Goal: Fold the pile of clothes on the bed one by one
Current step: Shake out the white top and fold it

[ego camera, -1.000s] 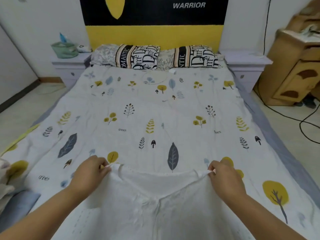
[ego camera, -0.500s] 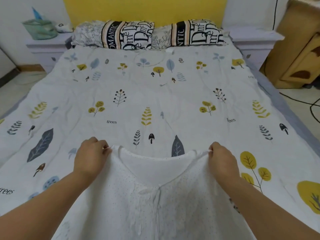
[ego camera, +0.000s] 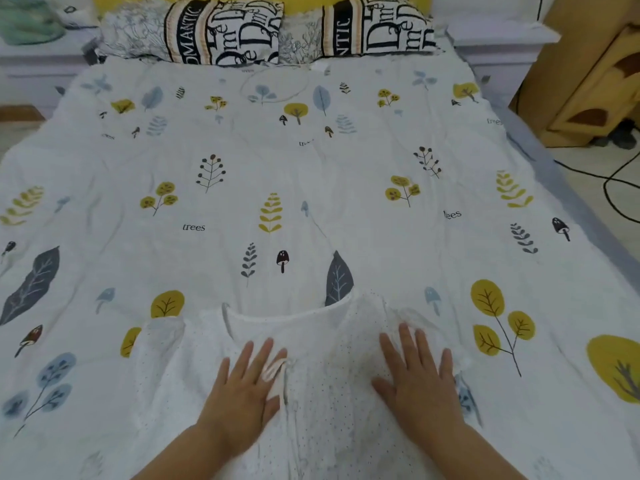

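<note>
Both hands, left hand [ego camera: 242, 389] and right hand [ego camera: 417, 374], lie flat, fingers spread, on the white dotted cotton top [ego camera: 322, 393] on the leaf-print bed [ego camera: 311, 188].

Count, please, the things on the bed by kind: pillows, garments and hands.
Black-and-white lettered pillows: 2 (left one, right one)
White dotted garment: 1
Open hands pressing on it: 2 (left hand, right hand)
Total: 5

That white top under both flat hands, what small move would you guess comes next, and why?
Probably sweeping both palms outward to smooth it. The white top lies spread on the bed sheet, the left hand and right hand press flat on its chest, and its right shoulder looks bunched.
</note>
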`<state>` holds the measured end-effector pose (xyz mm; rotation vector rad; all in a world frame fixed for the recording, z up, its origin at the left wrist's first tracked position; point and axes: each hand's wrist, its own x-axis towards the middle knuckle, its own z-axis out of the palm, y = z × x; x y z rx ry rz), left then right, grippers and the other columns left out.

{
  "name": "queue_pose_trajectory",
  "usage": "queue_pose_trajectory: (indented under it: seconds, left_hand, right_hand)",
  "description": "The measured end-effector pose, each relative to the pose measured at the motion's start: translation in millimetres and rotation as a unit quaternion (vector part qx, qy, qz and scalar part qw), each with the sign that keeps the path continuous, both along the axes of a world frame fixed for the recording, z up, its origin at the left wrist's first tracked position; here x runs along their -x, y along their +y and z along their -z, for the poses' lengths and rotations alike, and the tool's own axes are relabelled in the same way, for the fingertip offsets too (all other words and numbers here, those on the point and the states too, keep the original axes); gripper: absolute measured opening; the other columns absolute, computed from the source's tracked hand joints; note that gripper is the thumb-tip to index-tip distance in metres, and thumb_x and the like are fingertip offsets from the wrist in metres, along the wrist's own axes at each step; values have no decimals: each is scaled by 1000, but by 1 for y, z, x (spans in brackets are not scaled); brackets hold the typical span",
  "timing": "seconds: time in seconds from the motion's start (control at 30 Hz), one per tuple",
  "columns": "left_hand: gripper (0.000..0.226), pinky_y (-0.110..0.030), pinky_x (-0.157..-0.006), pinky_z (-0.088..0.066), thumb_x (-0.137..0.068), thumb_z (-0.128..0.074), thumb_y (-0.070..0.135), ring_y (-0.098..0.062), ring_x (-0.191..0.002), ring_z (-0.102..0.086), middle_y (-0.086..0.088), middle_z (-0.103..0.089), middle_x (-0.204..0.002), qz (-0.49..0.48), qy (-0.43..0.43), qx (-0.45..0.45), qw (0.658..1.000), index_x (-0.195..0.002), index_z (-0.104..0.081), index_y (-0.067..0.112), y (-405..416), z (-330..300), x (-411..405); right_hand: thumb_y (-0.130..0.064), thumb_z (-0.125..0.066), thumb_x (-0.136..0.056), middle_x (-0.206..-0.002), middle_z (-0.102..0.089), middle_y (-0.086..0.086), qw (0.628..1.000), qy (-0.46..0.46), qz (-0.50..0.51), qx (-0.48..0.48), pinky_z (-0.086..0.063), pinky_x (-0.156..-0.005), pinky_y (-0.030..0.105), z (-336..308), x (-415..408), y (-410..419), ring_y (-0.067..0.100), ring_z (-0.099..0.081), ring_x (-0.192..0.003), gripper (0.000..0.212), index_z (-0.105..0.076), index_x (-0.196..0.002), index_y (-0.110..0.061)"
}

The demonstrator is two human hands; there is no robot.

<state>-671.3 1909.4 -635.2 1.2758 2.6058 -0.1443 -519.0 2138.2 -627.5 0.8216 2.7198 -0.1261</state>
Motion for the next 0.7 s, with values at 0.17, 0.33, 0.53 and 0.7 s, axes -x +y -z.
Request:
queue_pose_trajectory:
  seconds: [0.17,0.33,0.53,0.7]
  left_hand:
    - [75,-57,-90,-46,-76,-21,49,-38,-122,-50,-17,-46,-140,-9,-7,7,1000,-133,-50,10,27,-32,7]
    - [34,-31,-53,-42,-69,-37,28,-21,-60,-55,-2,-56,-74,-27,7,-177,984,-81,-64,11,70,-60,-2]
    - [32,-32,-83,-44,-92,-40,18,-21,-96,-57,-2,-61,-106,-4,-64,-195,979,-120,-56,14,144,-68,-28]
    - [39,-27,-73,-44,-97,-33,14,-18,-81,-57,-4,-65,-97,-23,-112,-179,977,-134,-42,20,183,-67,-34]
  right_hand:
    - [-47,-22,-97,-122,-61,18,995,76,61,19,-49,-88,51,-27,-4,19,36,-61,-109,51,-51,-125,-15]
    - [-42,-54,-86,-121,-46,9,956,120,263,54,-41,-85,34,-41,-16,41,25,-45,-109,55,-36,-130,-13]
    - [-18,-43,-95,-80,-51,0,940,223,245,83,-31,-60,29,-42,-19,65,19,-49,-75,13,-51,-87,-11]
    - [-18,-39,-96,-72,-49,0,876,321,348,94,-30,-56,31,-49,-29,89,22,-49,-69,14,-49,-88,-11]
